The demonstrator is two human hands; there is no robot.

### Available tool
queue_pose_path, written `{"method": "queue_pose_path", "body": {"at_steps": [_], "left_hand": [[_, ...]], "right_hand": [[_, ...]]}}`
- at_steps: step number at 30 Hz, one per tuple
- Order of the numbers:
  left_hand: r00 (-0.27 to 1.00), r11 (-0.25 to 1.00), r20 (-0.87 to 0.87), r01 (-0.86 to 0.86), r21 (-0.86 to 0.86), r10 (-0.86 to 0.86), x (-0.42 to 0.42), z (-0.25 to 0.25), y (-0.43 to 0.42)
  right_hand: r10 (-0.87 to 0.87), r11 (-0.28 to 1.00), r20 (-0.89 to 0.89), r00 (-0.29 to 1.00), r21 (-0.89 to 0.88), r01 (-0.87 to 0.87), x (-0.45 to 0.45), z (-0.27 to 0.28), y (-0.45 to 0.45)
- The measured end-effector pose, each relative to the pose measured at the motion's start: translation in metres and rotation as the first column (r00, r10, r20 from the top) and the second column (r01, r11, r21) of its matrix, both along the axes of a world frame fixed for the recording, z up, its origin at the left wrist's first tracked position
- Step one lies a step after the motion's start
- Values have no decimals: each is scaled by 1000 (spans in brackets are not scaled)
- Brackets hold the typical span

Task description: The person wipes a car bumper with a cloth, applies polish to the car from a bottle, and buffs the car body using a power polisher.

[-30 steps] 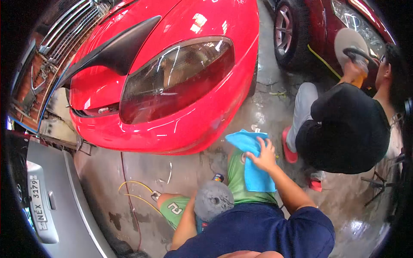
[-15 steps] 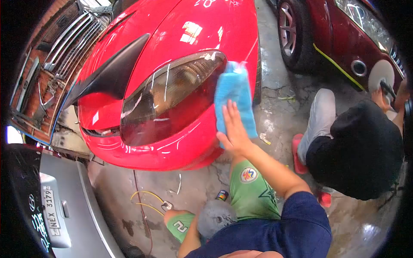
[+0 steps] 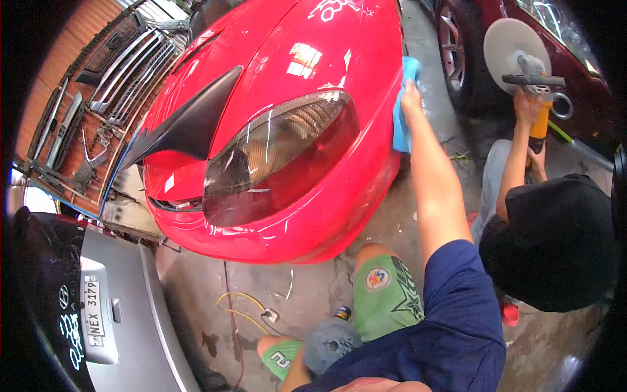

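My right hand [image 3: 411, 98] presses a blue cloth [image 3: 403, 124] against the side edge of the red car [image 3: 326, 215], to the right of its dark-tinted light [image 3: 281, 157]. The fingers are partly hidden behind the cloth and wrist. My left forearm reaches down beside a round grey polishing pad [image 3: 331, 345] near my lap; the left hand itself is hidden beneath the pad.
At right a co-worker in black holds a yellow polisher [image 3: 539, 121] near a dark red car [image 3: 588, 98]. A grey car [image 3: 137, 313] stands at lower left. A yellow cable [image 3: 243, 295], hose and small bottle [image 3: 343, 312] lie on the floor.
My right hand has carried the cloth from over my lap, across the car's rear corner, and farther up along its side. The co-worker's polisher has shifted. The grey pad stays near my lap.
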State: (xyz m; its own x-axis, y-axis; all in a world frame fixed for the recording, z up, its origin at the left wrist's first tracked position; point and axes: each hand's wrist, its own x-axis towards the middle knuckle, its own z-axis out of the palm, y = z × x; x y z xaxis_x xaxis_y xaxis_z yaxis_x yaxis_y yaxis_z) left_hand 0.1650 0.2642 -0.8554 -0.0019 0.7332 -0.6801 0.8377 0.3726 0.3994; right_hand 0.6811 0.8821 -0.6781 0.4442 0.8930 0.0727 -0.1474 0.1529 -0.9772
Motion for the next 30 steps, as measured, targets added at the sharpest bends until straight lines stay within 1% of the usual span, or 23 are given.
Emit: {"method": "queue_pose_path", "body": {"at_steps": [1, 2, 4, 5, 6, 8, 10, 11, 12, 13, 16, 17, 20, 21, 22, 23, 24, 25, 26, 28, 30], "left_hand": [[1000, 1000, 3, 11, 4, -11, 0, -1, 1], [1000, 1000, 3, 20, 10, -20, -1, -3, 2], [999, 999, 5, 34, 20, -34, -2, -5, 5], [999, 999, 8, 42, 23, -42, -3, -6, 5], [999, 998, 10, 48, 28, -48, -5, -7, 6], [997, 997, 14, 72, 38, -72, -6, -11, 11], [995, 994, 19, 99, 45, -100, -5, -13, 17], [993, 993, 21, 111, 46, -112, -5, -15, 18], [992, 991, 24, 121, 52, -123, -6, -16, 18], [990, 989, 24, 136, 57, -138, -6, -18, 21], [981, 979, 30, 189, 74, -192, -5, -22, 34], [977, 975, 33, 207, 77, -210, -4, -22, 40], [966, 963, 33, 254, 86, -257, -2, -26, 52], [961, 958, 33, 271, 88, -275, 0, -27, 58], [957, 954, 32, 284, 92, -288, 2, -29, 64], [951, 949, 35, 302, 89, -306, 5, -30, 69], [944, 942, 34, 324, 91, -328, 9, -30, 76], [943, 940, 25, 329, 87, -332, 10, -30, 79], [940, 938, 22, 336, 86, -339, 11, -31, 82], [933, 931, 22, 356, 87, -359, 13, -33, 84], [932, 929, 19, 359, 88, -361, 14, -32, 86]], "right_hand": [[-80, 997, -160, 984, -20, 78, -14, 15, -38], [-159, 987, -313, 937, -49, 151, -33, 26, -91], [-166, 975, -563, 809, 32, 222, -38, -24, -126], [-7, 984, -690, 723, 124, 128, -44, -22, -174], [153, 973, -784, 602, 227, 48, -51, -13, -230], [249, 958, -731, 635, 284, -48, -62, -11, -315], [225, 967, -547, 806, 229, -114, -69, -4, -375], [301, 952, -276, 913, 143, -270, -62, -7, -395], [389, 921, 13, 921, 10, -389, -47, -8, -414], [479, 878, 283, 831, -154, -453, -37, -9, -428], [599, 764, 135, 789, -392, -512, -28, 71, -484], [628, 748, 91, 773, -345, -568, -17, 73, -497], [634, 773, 241, 735, -165, -612, 9, 110, -533], [636, 770, 147, 757, -192, -609, 13, 139, -549], [632, 774, 132, 764, -147, -615, 14, 167, -561], [545, 828, 375, 750, -104, -550, 20, 184, -570], [431, 865, 593, 680, -55, -499, 26, 202, -576], [325, 907, 719, 615, -52, -418, 29, 228, -583], [227, 937, 824, 519, -38, -348, 32, 253, -589], [37, 962, 905, 423, 82, -259, 51, 288, -587], [-205, 954, 914, 351, 266, -136, 84, 308, -585]]}}
